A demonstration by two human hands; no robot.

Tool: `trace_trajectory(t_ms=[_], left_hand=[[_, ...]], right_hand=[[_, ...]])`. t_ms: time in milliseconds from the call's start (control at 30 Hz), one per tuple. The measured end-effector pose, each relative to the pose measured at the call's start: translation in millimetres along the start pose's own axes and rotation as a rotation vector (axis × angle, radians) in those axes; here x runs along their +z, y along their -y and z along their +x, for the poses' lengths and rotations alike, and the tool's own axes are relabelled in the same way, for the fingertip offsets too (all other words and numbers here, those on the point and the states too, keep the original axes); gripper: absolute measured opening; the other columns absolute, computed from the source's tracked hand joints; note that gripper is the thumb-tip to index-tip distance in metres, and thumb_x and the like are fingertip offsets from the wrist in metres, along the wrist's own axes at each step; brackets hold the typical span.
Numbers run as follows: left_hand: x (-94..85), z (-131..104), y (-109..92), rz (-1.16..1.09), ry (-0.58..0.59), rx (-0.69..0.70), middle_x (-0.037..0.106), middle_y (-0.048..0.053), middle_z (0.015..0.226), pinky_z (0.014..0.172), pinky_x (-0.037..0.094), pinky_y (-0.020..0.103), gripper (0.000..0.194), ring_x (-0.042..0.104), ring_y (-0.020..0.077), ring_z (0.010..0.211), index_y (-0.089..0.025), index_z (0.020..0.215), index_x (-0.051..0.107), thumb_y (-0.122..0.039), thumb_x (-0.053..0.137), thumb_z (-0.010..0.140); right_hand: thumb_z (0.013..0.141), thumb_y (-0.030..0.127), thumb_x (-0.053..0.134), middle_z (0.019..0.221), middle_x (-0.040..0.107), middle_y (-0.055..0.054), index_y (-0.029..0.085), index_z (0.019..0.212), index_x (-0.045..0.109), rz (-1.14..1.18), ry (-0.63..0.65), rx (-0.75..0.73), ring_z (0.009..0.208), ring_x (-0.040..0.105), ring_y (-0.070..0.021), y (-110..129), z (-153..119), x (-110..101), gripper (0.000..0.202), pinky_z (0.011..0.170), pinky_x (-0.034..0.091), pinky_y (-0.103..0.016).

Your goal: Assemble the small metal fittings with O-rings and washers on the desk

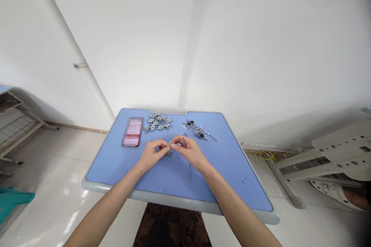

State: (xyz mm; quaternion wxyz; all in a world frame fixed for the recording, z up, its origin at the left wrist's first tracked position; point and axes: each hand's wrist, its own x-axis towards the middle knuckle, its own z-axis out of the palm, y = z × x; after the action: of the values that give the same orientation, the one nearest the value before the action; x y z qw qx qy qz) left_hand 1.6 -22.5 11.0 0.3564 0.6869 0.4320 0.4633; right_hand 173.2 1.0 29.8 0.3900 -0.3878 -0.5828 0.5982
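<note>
Above the middle of the blue table (116, 170), my left hand (155, 152) and my right hand (189, 151) meet at the fingertips. Both pinch a small silvery metal part (170, 146) with a rounded, ring-like edge; the fingers cover most of it. A small eyelet-shaped end (169, 154) shows just under the left fingertips. Below my right palm a thin dark rod (189, 164) pokes out, and I cannot tell what it belongs to. Beyond my left hand lies a cluster of similar metal parts (158, 122) with pins.
Behind my right hand lie loose metal pieces with black round parts (199, 134) and a thin metal rod (213, 137). A phone (132, 132) rests at the left. The white wall (145, 46) stands behind the table. A person's shoe (330, 191) is at the right.
</note>
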Motion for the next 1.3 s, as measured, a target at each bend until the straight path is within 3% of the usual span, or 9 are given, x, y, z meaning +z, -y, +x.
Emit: trace_trajectory(t_ms=[133, 300, 533, 767, 933, 1067, 1300], left_hand=[[-0.4, 0.1, -3.5, 0.047, -0.035, 0.004, 0.064, 0.001, 0.073, 0.068, 0.045, 0.024, 0.019, 0.056, 0.0126, 0.068, -0.015, 0.081, 0.063, -0.031, 0.055, 0.087], [-3.6, -0.4, -4.6, 0.147, -0.010, 0.039, 0.063, 0.001, 0.073, 0.068, 0.043, 0.024, 0.019, 0.054, 0.0126, 0.069, -0.016, 0.080, 0.062, -0.032, 0.055, 0.088], [-3.8, -0.7, -1.6, 0.174, 0.003, 0.044, 0.063, 0.001, 0.070, 0.067, 0.043, 0.024, 0.026, 0.055, 0.0126, 0.067, -0.016, 0.075, 0.064, -0.035, 0.054, 0.090], [-11.6, 1.6, -3.9, 0.189, 0.003, 0.046, 0.065, 0.001, 0.075, 0.078, 0.043, 0.028, 0.019, 0.058, 0.0147, 0.075, -0.018, 0.083, 0.066, -0.035, 0.060, 0.086], [-25.7, 1.0, 2.0, 0.187, 0.164, -0.011, 0.063, 0.004, 0.097, 0.086, 0.045, 0.032, 0.025, 0.058, 0.0186, 0.092, -0.019, 0.102, 0.065, -0.030, 0.069, 0.079], [-25.6, -0.8, 14.5, 0.232, 0.276, -0.026, 0.064, 0.005, 0.098, 0.086, 0.046, 0.033, 0.024, 0.058, 0.0194, 0.092, -0.019, 0.100, 0.065, -0.020, 0.068, 0.077], [-20.8, 0.6, 17.9, 0.302, 0.325, -0.022, 0.065, 0.003, 0.098, 0.091, 0.044, 0.032, 0.020, 0.057, 0.0189, 0.095, -0.021, 0.098, 0.066, -0.013, 0.060, 0.080]], right_hand=[[0.079, 0.039, 0.061, 0.066, 0.062, 0.001, 0.019, 0.078, 0.056, -0.149, -0.059, -0.083, 0.060, 0.049, -0.0117, -3.5, 0.1, -4.9, 0.020, 0.058, 0.038, -0.026], [0.080, 0.030, 0.059, 0.072, 0.065, 0.001, 0.020, 0.080, 0.063, -0.311, 0.024, -0.081, 0.067, 0.056, -0.0138, -7.1, -1.9, -6.0, 0.011, 0.065, 0.042, -0.028], [0.071, 0.028, 0.065, 0.068, 0.066, -0.001, 0.018, 0.076, 0.064, -0.122, 0.029, 0.011, 0.070, 0.061, -0.0161, -4.5, 2.1, -6.4, 0.011, 0.072, 0.046, -0.031], [0.068, 0.032, 0.068, 0.068, 0.063, 0.000, 0.017, 0.070, 0.063, -0.164, 0.042, 0.013, 0.068, 0.056, -0.0149, -0.8, 6.4, -21.3, 0.016, 0.071, 0.043, -0.030], [0.071, 0.033, 0.065, 0.067, 0.060, 0.001, 0.016, 0.072, 0.063, -0.251, 0.046, 0.055, 0.065, 0.051, -0.0125, 7.2, 5.2, -33.6, 0.017, 0.065, 0.039, -0.027], [0.071, 0.031, 0.063, 0.066, 0.058, 0.002, 0.016, 0.072, 0.062, -0.342, 0.118, 0.057, 0.064, 0.048, -0.0118, 7.5, 5.4, -37.5, 0.015, 0.065, 0.037, -0.027], [0.075, 0.030, 0.058, 0.061, 0.050, 0.003, 0.017, 0.075, 0.063, -0.519, 0.207, 0.004, 0.059, 0.040, -0.0114, 2.5, 9.7, -38.1, 0.014, 0.062, 0.033, -0.027]])
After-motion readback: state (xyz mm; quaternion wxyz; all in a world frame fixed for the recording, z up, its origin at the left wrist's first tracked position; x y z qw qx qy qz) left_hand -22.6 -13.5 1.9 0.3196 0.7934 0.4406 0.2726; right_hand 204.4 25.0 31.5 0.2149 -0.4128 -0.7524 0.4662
